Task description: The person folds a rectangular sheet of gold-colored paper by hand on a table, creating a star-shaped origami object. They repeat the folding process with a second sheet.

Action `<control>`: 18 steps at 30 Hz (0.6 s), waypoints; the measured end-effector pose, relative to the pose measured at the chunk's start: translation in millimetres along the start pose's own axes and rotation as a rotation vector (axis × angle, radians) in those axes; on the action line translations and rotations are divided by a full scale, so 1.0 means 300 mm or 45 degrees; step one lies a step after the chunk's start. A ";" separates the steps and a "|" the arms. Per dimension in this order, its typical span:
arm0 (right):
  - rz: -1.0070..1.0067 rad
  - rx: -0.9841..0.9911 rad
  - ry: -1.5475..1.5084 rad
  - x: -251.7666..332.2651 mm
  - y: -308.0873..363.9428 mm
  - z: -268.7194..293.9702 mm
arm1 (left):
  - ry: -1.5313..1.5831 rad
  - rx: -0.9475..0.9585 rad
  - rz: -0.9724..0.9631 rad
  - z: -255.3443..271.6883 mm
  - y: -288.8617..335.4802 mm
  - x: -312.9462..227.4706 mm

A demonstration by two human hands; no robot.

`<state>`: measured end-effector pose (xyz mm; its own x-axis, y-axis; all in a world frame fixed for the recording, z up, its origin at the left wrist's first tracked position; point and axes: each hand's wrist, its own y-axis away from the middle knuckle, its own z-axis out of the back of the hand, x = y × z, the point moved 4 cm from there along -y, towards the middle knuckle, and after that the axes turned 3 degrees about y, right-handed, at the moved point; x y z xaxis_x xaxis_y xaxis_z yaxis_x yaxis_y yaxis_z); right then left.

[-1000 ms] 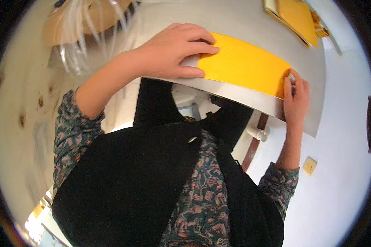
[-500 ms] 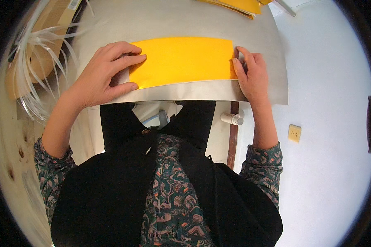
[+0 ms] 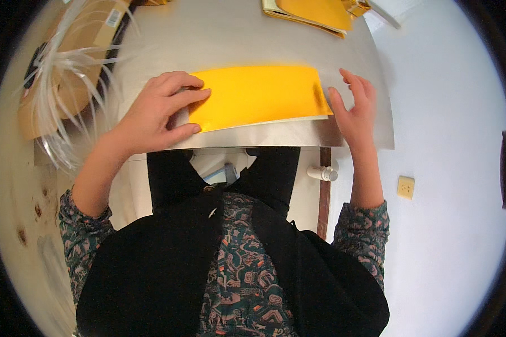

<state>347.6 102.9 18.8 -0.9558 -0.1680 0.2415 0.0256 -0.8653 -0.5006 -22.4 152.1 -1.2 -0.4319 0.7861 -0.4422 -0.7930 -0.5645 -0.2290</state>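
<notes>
A glossy yellow sheet of paper [image 3: 258, 95], apparently folded, with a pale edge along its near side, lies across the front of a grey metal-looking tabletop [image 3: 219, 42]. On its left end rests my left hand [image 3: 160, 109], the fingertips near the far left corner and the thumb at the near one, well spread from each other. Beside the right end is my right hand [image 3: 354, 109]; its thumb and fingers are apart with nothing between them. The thumb is close to the sheet's edge, and I cannot tell whether it touches.
More yellow folded sheets [image 3: 315, 16] are stacked at the far right of the table. At the left, a brown cardboard box [image 3: 67, 84] stands behind a bundle of clear plastic strips [image 3: 62, 73]. A white wall with a socket [image 3: 406, 187] borders the right. A white pipe [image 3: 322, 173] shows below the table.
My right hand has come away from the sheet's right end, its fingers opening and moving right. The left hand stays on the left end. The whole view has shifted slightly.
</notes>
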 end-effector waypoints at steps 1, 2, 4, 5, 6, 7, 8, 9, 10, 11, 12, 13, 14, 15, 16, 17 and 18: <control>0.142 -0.122 0.069 0.053 0.000 0.028 | -0.022 -0.004 0.008 -0.004 -0.002 -0.009; 0.229 -0.092 -0.005 0.111 0.008 0.037 | -0.042 0.007 0.032 -0.009 -0.005 -0.022; 0.418 0.057 -0.184 0.250 0.035 0.023 | -0.090 -0.065 0.011 -0.021 -0.006 -0.069; 0.495 0.225 -0.258 0.320 0.056 -0.003 | -0.077 -0.065 0.026 -0.035 -0.003 -0.096; 0.558 0.401 -0.214 0.384 0.090 -0.027 | -0.064 -0.059 0.045 -0.051 0.000 -0.119; 0.612 0.485 -0.274 0.431 0.105 -0.052 | -0.054 -0.094 0.022 -0.059 0.006 -0.146; 0.594 0.468 -0.333 0.465 0.112 -0.072 | -0.085 -0.085 0.050 -0.068 0.016 -0.163; 0.566 0.509 -0.368 0.490 0.123 -0.100 | -0.085 -0.111 0.071 -0.069 0.025 -0.175; 0.540 0.562 -0.390 0.502 0.133 -0.119 | -0.085 -0.138 0.094 -0.068 0.034 -0.184; 0.529 0.547 -0.386 0.502 0.142 -0.123 | -0.042 -0.130 0.119 -0.066 0.043 -0.185; 0.537 0.522 -0.379 0.500 0.147 -0.130 | 0.002 -0.122 0.144 -0.063 0.051 -0.184; 0.544 0.500 -0.369 0.500 0.153 -0.139 | 0.047 -0.111 0.169 -0.061 0.061 -0.183; 0.547 0.467 -0.361 0.494 0.158 -0.141 | 0.036 -0.094 0.152 -0.059 0.067 -0.185; 0.558 0.455 -0.380 0.489 0.163 -0.142 | 0.022 -0.078 0.134 -0.056 0.074 -0.185; 0.566 0.428 -0.403 0.482 0.167 -0.140 | 0.007 -0.052 0.123 -0.056 0.080 -0.185; 0.583 0.415 -0.422 0.477 0.171 -0.138 | 0.004 -0.100 0.101 -0.049 0.079 -0.182; 0.552 0.391 -0.459 0.471 0.172 -0.138 | 0.002 -0.138 0.090 -0.045 0.087 -0.171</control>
<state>201.7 54.1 -7.2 -0.6825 -0.6353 0.3614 0.5217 -0.7697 -0.3679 -15.2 93.7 3.7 -0.4846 0.7430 -0.4617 -0.7094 -0.6426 -0.2896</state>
